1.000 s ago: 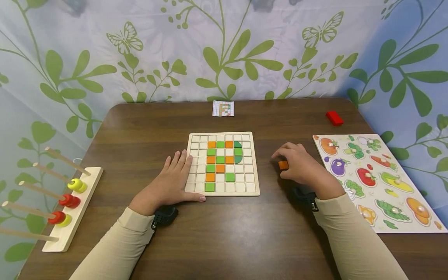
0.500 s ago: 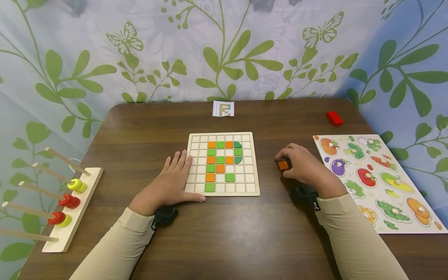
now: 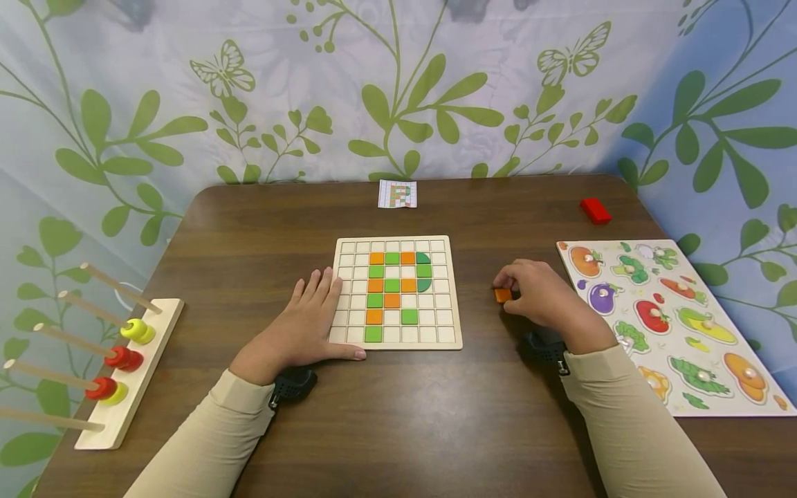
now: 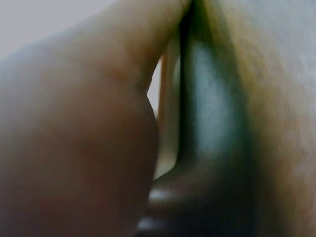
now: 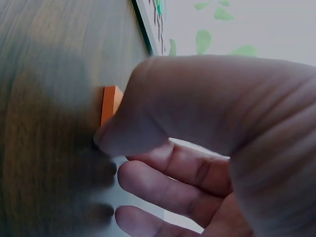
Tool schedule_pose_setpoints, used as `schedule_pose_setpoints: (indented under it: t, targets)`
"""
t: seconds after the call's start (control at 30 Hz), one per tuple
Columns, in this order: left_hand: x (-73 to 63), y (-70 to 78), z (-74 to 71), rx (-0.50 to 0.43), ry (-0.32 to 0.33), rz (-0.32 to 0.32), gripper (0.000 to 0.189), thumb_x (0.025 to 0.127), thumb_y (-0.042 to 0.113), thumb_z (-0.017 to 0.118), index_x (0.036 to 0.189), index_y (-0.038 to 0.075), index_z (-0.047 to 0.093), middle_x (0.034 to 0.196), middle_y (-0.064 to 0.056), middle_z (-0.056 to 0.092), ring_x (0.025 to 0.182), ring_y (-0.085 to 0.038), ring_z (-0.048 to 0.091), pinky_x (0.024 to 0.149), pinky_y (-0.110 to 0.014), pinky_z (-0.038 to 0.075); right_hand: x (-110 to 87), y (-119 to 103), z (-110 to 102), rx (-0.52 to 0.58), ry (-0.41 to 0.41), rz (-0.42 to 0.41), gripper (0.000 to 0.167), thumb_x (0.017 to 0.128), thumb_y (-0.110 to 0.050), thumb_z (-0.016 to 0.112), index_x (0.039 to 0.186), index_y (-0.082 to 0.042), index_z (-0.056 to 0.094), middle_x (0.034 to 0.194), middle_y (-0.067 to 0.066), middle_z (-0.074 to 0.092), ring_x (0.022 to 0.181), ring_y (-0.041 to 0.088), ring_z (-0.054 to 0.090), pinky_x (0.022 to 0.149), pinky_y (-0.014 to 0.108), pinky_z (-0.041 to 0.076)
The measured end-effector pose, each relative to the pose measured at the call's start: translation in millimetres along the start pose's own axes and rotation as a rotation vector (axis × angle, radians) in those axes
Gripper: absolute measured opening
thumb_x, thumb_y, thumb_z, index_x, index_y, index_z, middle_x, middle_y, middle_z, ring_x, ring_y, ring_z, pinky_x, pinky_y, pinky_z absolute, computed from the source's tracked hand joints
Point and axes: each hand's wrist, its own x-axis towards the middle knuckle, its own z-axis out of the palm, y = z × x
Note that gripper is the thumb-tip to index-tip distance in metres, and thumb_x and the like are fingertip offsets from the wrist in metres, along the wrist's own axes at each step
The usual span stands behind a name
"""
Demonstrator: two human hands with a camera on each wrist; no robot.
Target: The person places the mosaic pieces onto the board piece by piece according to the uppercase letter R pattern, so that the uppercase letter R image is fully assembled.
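Observation:
My left hand [image 3: 299, 328] lies flat, fingers spread, along the left edge of a wooden grid board [image 3: 445, 318], its thumb by the lower left corner. Green and orange tiles sit in the board's squares, with two rounded green pieces at the upper right. To the right of the board, my right hand [image 3: 542, 297] pinches an orange square tile [image 3: 502, 296] at the tabletop. In the right wrist view the thumb presses against the orange tile [image 5: 108, 104]; the index fingertip is hidden. The left wrist view is blurred and filled mostly by the hand.
A pattern card [image 3: 397, 194] lies behind the board. On the right are a vegetable knob puzzle [image 3: 675, 346] and a red block [image 3: 595, 210]. A peg stand [image 3: 152, 332] with red and yellow rings is at the left. A patterned curtain [image 3: 349, 90] hangs behind the table.
My right hand has drawn slightly to the right and its fingers have closed in on the orange tile, which lies nearly where it was. The left hand keeps its place.

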Motion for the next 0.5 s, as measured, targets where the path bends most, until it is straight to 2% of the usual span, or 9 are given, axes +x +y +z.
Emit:
schedule_pose_setpoints:
  t: [0.27, 0.5]
  targets:
    - [-0.1, 0.3, 0.1, 0.002, 0.006, 0.003, 0.146, 0.072, 0.097, 0.059, 0.165, -0.006, 0.014, 0.171, -0.029, 0.006, 0.156, -0.047, 0.005, 0.122, -0.062, 0.009, 1.5, -1.0, 1.6, -0.001, -0.031, 0.001, 0.025, 0.079, 0.001, 0.087, 0.102, 0.0, 0.076, 0.093, 0.005, 0.068, 0.088, 0.028, 0.063, 0.083, 0.049, 0.055]
    - [-0.1, -0.1, 1.1, -0.001, 0.015, 0.008, 0.146, 0.073, 0.096, 0.059, 0.165, -0.007, 0.014, 0.171, -0.029, 0.007, 0.156, -0.047, 0.006, 0.122, -0.063, 0.009, 2.4, -5.7, 3.8, -0.01, -0.026, -0.042, 0.023, 0.08, -0.001, 0.087, 0.101, -0.001, 0.076, 0.092, 0.003, 0.068, 0.086, 0.025, 0.064, 0.082, 0.048, 0.055]
